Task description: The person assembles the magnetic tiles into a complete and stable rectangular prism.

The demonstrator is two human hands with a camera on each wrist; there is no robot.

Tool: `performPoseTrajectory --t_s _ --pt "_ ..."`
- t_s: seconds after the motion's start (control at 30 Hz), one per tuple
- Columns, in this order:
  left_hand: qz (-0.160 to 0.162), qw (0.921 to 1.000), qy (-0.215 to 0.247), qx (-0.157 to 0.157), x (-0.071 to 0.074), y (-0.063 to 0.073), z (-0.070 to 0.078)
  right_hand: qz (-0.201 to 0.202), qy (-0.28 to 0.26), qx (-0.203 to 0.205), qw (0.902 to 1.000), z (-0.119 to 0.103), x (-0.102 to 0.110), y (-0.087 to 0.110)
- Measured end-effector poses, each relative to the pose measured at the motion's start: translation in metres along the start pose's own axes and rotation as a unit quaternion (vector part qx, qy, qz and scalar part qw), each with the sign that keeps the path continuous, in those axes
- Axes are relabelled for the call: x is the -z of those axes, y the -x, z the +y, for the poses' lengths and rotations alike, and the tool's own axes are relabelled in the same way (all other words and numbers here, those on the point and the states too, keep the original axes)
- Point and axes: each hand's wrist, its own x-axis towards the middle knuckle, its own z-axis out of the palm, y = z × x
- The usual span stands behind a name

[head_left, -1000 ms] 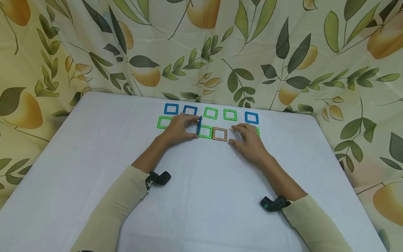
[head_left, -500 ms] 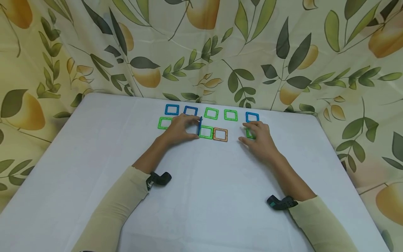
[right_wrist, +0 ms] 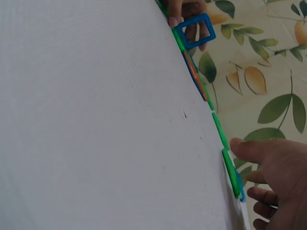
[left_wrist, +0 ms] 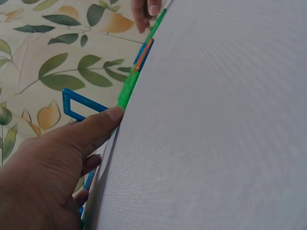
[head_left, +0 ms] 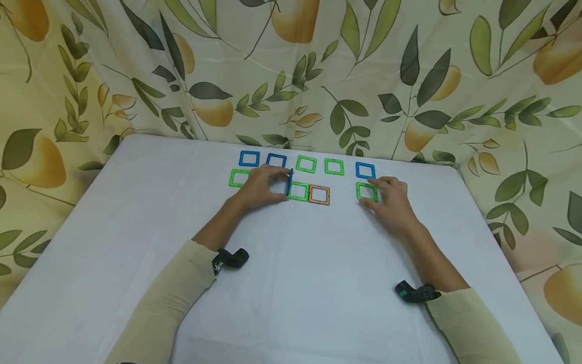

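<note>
Near the back of the table, my left hand point(head_left: 260, 188) pinches a blue square magnetic tile point(head_left: 289, 183) between thumb and fingers. That tile stands on edge along the left side of a flat green tile point(head_left: 299, 199); its open frame shows in the right wrist view, blue tile point(right_wrist: 211, 29). An orange tile point(head_left: 320, 202) lies flat against the green one's right side. Further right, my right hand point(head_left: 394, 205) is spread beside another flat green tile point(head_left: 357, 191), thumb at its near edge and a finger at its far edge.
Behind them, a row of flat tiles includes a blue tile point(head_left: 241, 158), green tiles such as the green tile point(head_left: 334, 174), and a blue tile point(head_left: 366, 164) at right. Another green tile point(head_left: 231, 178) lies partly behind my left hand. A leaf-patterned curtain point(head_left: 291, 76) hangs behind the white table point(head_left: 291, 283).
My right hand has moved right, away from the orange tile to the green tile at the right, which now shows more fully. The left hand keeps holding the blue tile in place.
</note>
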Motion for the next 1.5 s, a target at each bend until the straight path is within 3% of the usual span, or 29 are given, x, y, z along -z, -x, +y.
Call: performPoseTrajectory --t_s 0.4,1.03,1.27,1.5 --pt "0.003 1.0 0.002 -0.003 0.0 0.001 0.001 -0.002 0.009 -0.018 0.9998 0.022 0.007 0.001" --pt "0.002 1.0 0.009 0.0 0.0 0.0 -0.001 -0.009 0.013 -0.028 0.9995 0.018 0.007 0.002" --pt "0.003 1.0 0.006 0.003 -0.001 0.001 0.001 0.006 -0.004 -0.011 0.9999 0.02 0.007 0.002" --pt "0.004 1.0 0.002 0.001 -0.001 -0.001 0.0 0.017 -0.035 -0.024 0.9989 0.018 0.007 0.004"
